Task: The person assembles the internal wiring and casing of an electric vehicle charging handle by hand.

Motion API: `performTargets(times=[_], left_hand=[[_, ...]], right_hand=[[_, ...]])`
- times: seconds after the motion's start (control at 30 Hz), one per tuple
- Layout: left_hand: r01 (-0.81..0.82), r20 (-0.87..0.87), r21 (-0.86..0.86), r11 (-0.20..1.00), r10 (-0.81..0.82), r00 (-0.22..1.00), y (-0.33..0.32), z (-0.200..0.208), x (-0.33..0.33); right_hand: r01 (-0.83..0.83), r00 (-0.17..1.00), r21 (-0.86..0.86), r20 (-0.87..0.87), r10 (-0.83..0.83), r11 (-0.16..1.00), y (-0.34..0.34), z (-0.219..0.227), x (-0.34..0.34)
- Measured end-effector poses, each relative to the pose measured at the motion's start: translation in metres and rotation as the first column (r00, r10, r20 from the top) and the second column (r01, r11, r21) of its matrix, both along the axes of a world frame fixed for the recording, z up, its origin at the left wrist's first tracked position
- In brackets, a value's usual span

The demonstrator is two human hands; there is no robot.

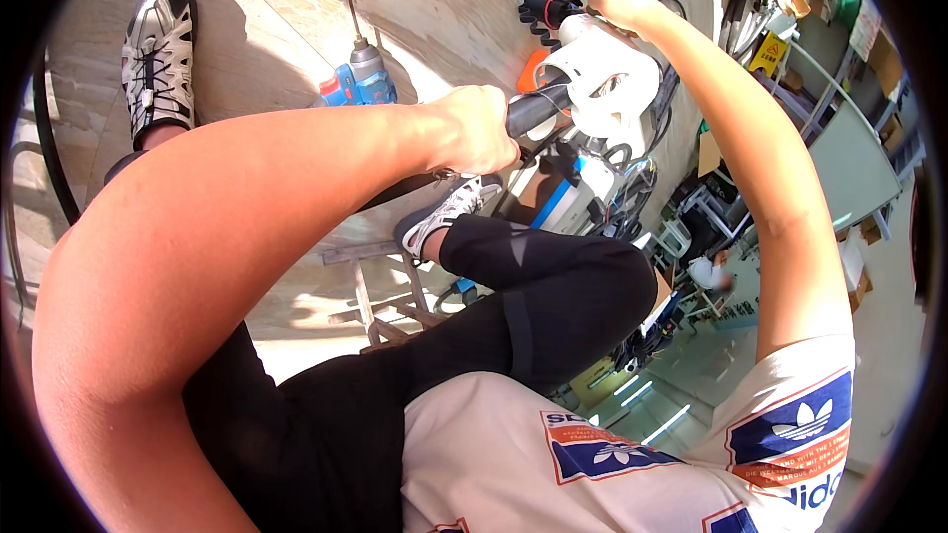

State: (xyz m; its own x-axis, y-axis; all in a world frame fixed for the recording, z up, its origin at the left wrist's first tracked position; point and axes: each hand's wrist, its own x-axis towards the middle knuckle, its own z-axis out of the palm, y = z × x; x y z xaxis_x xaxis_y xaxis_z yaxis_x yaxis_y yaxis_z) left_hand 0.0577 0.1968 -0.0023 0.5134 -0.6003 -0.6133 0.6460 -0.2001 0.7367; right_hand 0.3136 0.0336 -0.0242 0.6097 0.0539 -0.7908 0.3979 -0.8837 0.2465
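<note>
My left hand (479,128) is closed around one end of a black tube-like handle (538,111), which joins a white rounded machine part (617,89) with curved shells and an opening. At the far end of that white part, my right hand (622,0) has its fingers curled in. What those fingers hold, if anything, is hidden. Beside the right hand is a black cylindrical piece (549,6) with a red wire round it. A bit of orange (533,69) shows behind the white part.
On the tiled floor lies a blue-and-red power drill (363,77) with a long thin rod. Near my foot are a wooden stool frame (370,301) and a blue-edged box (563,188) with tangled cables. A yellow sign (768,54), shelving and a seated person (709,272) are at the right.
</note>
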Motion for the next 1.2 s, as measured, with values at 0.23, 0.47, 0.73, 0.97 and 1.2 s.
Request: performTargets(times=[0.23,0.47,0.73,0.97,1.2], left_hand=[[-0.032,0.056,0.017,0.999,0.031,0.998,-0.004,-0.005,-0.002],[-0.040,0.014,0.025,0.999,0.039,0.999,-0.003,-0.002,-0.002],[-0.030,0.024,0.022,0.999,0.030,0.999,-0.003,-0.005,0.000],[-0.009,0.031,0.018,1.000,0.008,0.999,0.002,-0.002,0.004],[-0.003,0.037,0.037,0.999,0.002,0.999,0.004,-0.004,0.008]], right_hand=[[-0.518,0.855,-0.104,-0.051,0.515,0.849,0.022,0.020,-0.012],[-0.568,0.821,0.032,-0.046,0.569,0.822,0.010,0.022,-0.016],[-0.493,0.870,-0.060,-0.046,0.491,0.868,0.014,0.018,-0.013],[-0.609,0.793,-0.122,-0.130,0.596,0.784,0.030,0.017,-0.020],[-0.192,0.979,0.015,0.069,0.190,0.981,0.004,-0.006,0.008]])
